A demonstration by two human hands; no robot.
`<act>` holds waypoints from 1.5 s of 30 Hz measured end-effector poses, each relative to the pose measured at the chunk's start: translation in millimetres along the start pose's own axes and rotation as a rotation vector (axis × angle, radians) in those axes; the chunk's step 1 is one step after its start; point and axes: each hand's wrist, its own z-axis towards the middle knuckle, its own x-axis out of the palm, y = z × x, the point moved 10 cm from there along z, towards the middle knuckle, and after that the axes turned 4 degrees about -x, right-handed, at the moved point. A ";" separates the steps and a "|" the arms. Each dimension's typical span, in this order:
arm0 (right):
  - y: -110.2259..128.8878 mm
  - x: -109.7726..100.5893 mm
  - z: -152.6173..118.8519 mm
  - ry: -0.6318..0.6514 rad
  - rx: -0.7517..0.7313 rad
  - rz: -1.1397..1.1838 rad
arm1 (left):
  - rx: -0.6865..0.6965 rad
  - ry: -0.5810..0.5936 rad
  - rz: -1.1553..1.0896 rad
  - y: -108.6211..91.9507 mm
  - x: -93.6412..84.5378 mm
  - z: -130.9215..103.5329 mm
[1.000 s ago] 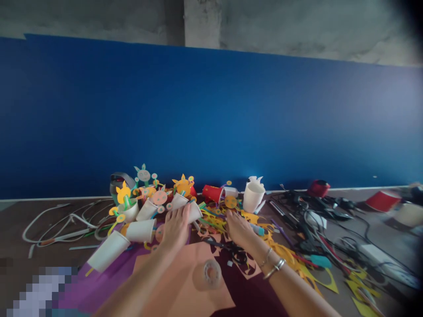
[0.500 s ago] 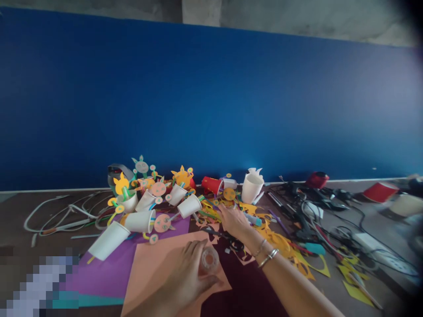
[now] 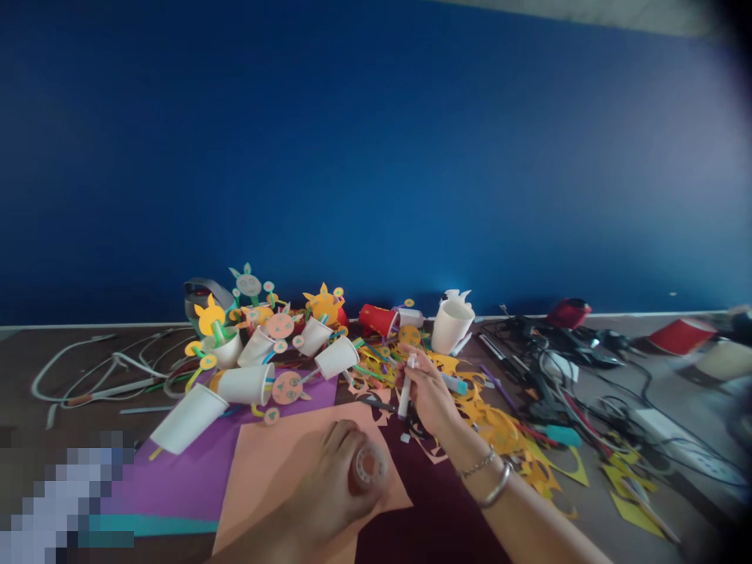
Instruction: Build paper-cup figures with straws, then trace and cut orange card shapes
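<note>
My left hand point(image 3: 329, 474) rests over a peach paper sheet point(image 3: 264, 470), its fingers closed round a clear, ring-shaped thing point(image 3: 369, 466) that looks like a tape roll. A slim white pen point(image 3: 405, 392) stands nearly upright in my right hand point(image 3: 432, 392), pinched between thumb and fingers. Below that hand lie dark-handled scissors point(image 3: 376, 403), partly hidden, on the dark paper. Yellow and peach paper scraps point(image 3: 470, 403) spread around the right hand and wrist. A pink paper face point(image 3: 287, 388) with pointed ears lies just past the peach sheet.
White paper cups point(image 3: 188, 419) with straws and paper faces cluster at the back left, on and beyond purple paper point(image 3: 176, 486). A white cup point(image 3: 452, 329) stands upright at the back. Black cables and a power strip point(image 3: 681, 442) lie at right, before a blue wall panel point(image 3: 376, 157).
My right hand has lifted out of the scraps and come back slightly with the white pen in it. My left hand keeps the clear ring on the peach sheet, fingers curled closer.
</note>
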 end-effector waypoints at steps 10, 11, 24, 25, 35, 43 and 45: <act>-18.4 14.8 -13.4 0.075 0.152 0.244 | 0.258 -0.109 0.321 -34.6 -5.8 -19.4; -18.0 16.0 -14.9 0.086 0.159 0.234 | 0.316 -0.129 0.380 -42.1 -3.5 -24.5; -25.2 37.3 -21.3 0.379 0.333 0.379 | 0.397 -0.216 0.752 -41.5 17.8 -40.0; -25.2 39.6 -23.6 0.398 0.344 0.364 | 0.405 -0.218 0.778 -42.9 19.4 -41.0; -16.5 55.8 -32.6 0.357 0.105 -0.169 | 0.449 -0.170 1.027 -53.0 52.8 -45.2; -28.4 86.6 -42.9 0.466 0.121 -0.291 | 0.360 -0.220 1.089 -68.1 53.2 -31.7; -30.4 87.5 -48.7 0.437 0.124 -0.281 | 0.353 -0.232 1.044 -69.6 48.2 -31.8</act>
